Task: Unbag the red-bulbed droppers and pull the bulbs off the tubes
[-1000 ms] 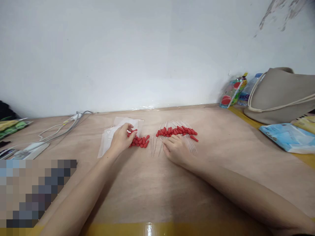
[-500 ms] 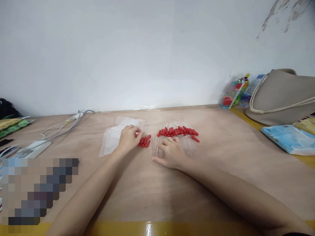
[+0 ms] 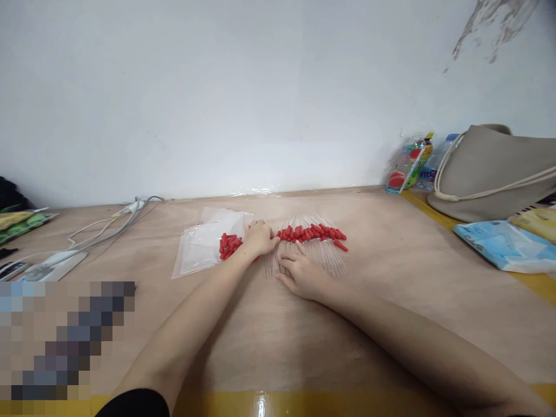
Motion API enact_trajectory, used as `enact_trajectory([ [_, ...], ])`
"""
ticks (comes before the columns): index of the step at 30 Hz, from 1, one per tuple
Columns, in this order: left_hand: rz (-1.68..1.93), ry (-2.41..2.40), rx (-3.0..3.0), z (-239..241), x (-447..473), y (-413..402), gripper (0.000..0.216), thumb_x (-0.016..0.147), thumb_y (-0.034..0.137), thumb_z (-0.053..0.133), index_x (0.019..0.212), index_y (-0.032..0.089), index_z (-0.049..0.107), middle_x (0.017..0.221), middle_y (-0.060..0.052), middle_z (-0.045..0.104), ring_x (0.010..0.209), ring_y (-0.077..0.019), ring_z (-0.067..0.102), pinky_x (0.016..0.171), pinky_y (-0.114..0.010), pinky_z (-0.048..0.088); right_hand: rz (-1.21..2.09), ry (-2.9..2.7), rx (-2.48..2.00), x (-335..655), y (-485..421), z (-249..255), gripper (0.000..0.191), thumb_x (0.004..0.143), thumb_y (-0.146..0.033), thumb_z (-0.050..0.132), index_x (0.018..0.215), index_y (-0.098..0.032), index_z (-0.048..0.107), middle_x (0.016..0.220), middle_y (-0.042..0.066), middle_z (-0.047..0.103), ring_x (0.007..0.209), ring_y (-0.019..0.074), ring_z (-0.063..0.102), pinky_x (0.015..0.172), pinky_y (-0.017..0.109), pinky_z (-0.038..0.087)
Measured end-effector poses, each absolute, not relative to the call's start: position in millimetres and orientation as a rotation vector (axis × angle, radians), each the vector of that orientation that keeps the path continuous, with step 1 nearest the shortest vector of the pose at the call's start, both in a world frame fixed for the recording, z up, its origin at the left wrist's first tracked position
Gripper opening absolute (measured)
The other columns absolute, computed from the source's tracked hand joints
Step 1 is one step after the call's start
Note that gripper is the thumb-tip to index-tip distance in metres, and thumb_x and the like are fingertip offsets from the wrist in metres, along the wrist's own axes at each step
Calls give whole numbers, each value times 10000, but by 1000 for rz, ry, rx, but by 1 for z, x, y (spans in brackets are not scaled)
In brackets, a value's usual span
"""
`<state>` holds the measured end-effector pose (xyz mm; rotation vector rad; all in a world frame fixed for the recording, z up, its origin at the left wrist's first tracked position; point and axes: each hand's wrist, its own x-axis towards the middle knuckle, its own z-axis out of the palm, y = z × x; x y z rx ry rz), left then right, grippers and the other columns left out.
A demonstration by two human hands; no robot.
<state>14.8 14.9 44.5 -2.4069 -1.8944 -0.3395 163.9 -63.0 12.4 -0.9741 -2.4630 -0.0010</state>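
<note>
Thin clear tubes (image 3: 332,258) lie side by side, fanned out in front of me. A row of small red rubber bulbs (image 3: 321,233) runs across them, and more tubes stick out behind it. My left hand (image 3: 259,238) is at the row's left end with its fingers curled and closed; what they hold is hidden. Over the left part of the tubes rests my right hand (image 3: 304,273), palm down, fingers and thumb apart. Loose red bulbs (image 3: 229,245) are piled left of my left hand, on clear plastic bags (image 3: 195,249).
A power strip (image 3: 65,263) with cables (image 3: 124,220) lies at the left. Drink bottles (image 3: 403,171), a grey-beige bag (image 3: 490,171) and a blue tissue pack (image 3: 499,246) are at the right. Behind the table (image 3: 269,330) stands a white wall (image 3: 217,104).
My left hand has moved right, off the loose red bulbs, to the left end of the row. My right hand stays over the tubes, its fingers slightly shifted.
</note>
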Motion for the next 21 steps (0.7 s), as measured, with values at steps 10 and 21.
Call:
enact_trajectory([
  [10, -758, -1727, -2209, 44, -3, -29, 190, 782, 314, 494, 729, 172, 609, 888, -84, 583, 905, -260, 503, 787, -429, 378, -116, -2207, -757, 195, -67, 3, 323, 809, -278, 523, 1093, -123, 532, 1093, 129, 572, 1068, 220, 509, 970, 429, 384],
  [21, -1043, -1101, -2688, 12, -17, -102, 57, 812, 205, 496, 852, 185, 531, 851, -50, 612, 777, -151, 567, 714, -281, 455, -384, -2183, -737, 236, -83, 8, 537, 796, -341, 549, 1281, -158, 407, 1243, 131, 512, 1224, 259, 392, 1026, 476, 318],
])
